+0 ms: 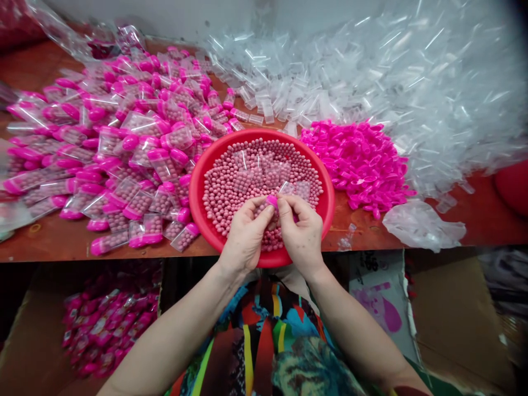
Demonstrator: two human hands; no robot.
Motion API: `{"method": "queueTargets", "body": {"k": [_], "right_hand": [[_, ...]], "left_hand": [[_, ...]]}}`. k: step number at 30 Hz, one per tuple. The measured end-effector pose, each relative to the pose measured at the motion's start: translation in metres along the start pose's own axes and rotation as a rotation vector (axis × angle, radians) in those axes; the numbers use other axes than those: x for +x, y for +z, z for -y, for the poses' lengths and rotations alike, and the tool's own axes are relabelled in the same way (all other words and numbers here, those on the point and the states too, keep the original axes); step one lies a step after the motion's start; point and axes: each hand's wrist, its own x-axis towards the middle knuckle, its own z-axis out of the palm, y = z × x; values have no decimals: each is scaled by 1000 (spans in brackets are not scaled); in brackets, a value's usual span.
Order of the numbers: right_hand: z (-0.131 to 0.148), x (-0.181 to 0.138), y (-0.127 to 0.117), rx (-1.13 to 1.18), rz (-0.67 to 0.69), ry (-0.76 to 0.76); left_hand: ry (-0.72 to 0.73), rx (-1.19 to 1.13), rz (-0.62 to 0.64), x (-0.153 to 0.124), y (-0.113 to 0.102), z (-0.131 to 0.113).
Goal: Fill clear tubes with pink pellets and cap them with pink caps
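Over the near side of a red basin, my two hands meet at one small clear container with a pink cap. My left hand is closed around the container, thumb near the cap. My right hand pinches at the cap's right side; its fingertips partly hide the piece. Pink beads fill the basin. Several clear containers lie on the beads, some with beads inside. Whether the cap is fully seated on the held container cannot be made out.
Left of the basin spreads a heap of bead-filled containers with pink caps. Loose pink caps are piled to the right, beside a plastic bag. Empty clear containers cover the back right. Below the table edge, a cardboard box holds pink packets.
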Motion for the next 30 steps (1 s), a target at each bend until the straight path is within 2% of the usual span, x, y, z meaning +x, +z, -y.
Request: {"method": "queueTargets", "body": {"k": [4,7,11,17,21,24,30], "right_hand": [[1,-3,-1,-101,93,-154],[-2,0,-7,-90,125,-166],[-8,8,-17,61,179,-19],[-15,3,-10,358,1,216],[-15,1,-3,503,-38,348],[-9,1,-5,368,-32,253],[-1,3,-9,-7,14,-77]], "left_hand": [[-47,-56,-4,2,-4,-3],[-55,-78,-14,2,-4,-4],[-32,-30,-19,1,-2,-3],[-72,-28,11,2,-3,-1],[-79,-62,47,3,-2,-2],[-78,-83,31,4,-2,-1],[-50,-55,10,3,-2,-2]]}}
